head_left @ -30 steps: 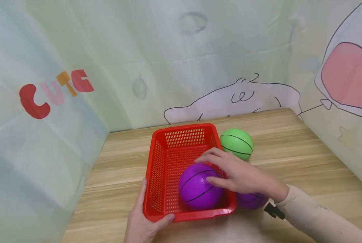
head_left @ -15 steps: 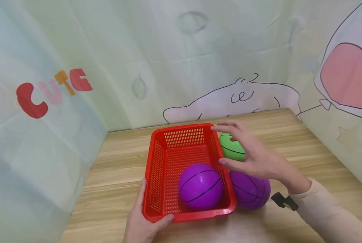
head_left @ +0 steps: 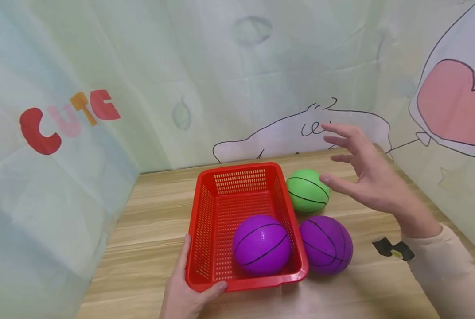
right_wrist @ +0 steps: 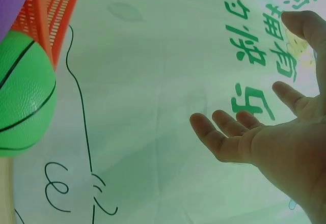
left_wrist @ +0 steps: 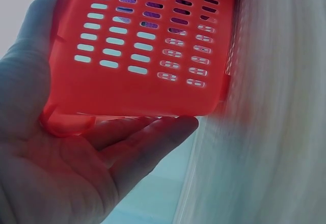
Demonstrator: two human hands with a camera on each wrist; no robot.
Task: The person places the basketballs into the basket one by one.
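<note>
A red perforated plastic basket (head_left: 205, 173) stands on the table, with one purple ball (head_left: 261, 246) inside at its near right. My left hand (head_left: 185, 285) grips the basket's near left corner, thumb over the near rim. In the left wrist view its fingers (left_wrist: 153, 145) lie along the basket's wall. Raised above the table at the right, my right hand (head_left: 375, 177) holds nothing, its fingers spread and slightly bent. Below and left of it, a green ball (head_left: 308, 191) and a second purple ball (head_left: 327, 245) sit beside the basket's right side.
The wood-grain table (head_left: 153, 212) extends to both sides of the basket. Printed fabric (head_left: 161, 88) encloses it at the back and sides. A small black clip (head_left: 393, 249) is at the right sleeve.
My right hand has left the purple ball in the basket, passing over the green ball and rising to the right. Both balls outside are now uncovered. The left hand keeps its hold.
</note>
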